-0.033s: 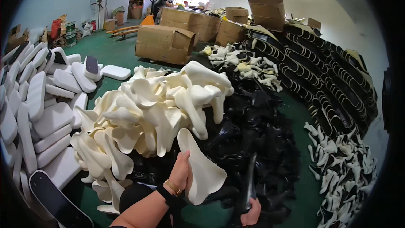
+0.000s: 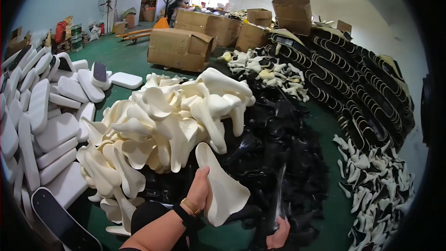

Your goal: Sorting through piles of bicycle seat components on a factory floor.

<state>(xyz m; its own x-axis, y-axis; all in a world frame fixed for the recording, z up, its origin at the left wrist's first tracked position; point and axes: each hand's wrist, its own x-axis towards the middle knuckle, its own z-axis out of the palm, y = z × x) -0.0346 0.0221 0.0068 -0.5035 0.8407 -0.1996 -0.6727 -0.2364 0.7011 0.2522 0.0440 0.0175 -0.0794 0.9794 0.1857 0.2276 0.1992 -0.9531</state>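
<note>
My left hand (image 2: 200, 191) is shut on a cream foam piece (image 2: 224, 187) shaped like a saddle, gripping its left edge and holding it up in front of me. A watch strap and a bracelet sit on that wrist. My right hand (image 2: 278, 234), low at the frame's bottom edge, is shut on a thin black plastic shell (image 2: 280, 193) that stands upright beside the foam piece. The two pieces are apart. Both hands are over the near edge of a heap of black shells (image 2: 278, 144).
A big pile of cream foam pieces (image 2: 167, 121) lies just ahead on the left. White rectangular cushions (image 2: 46, 125) are stacked far left. Behind are cardboard boxes (image 2: 179, 49); rows of black seat parts (image 2: 362, 74) and small white pieces (image 2: 381, 186) stand right. A person (image 2: 179, 2) stands far back.
</note>
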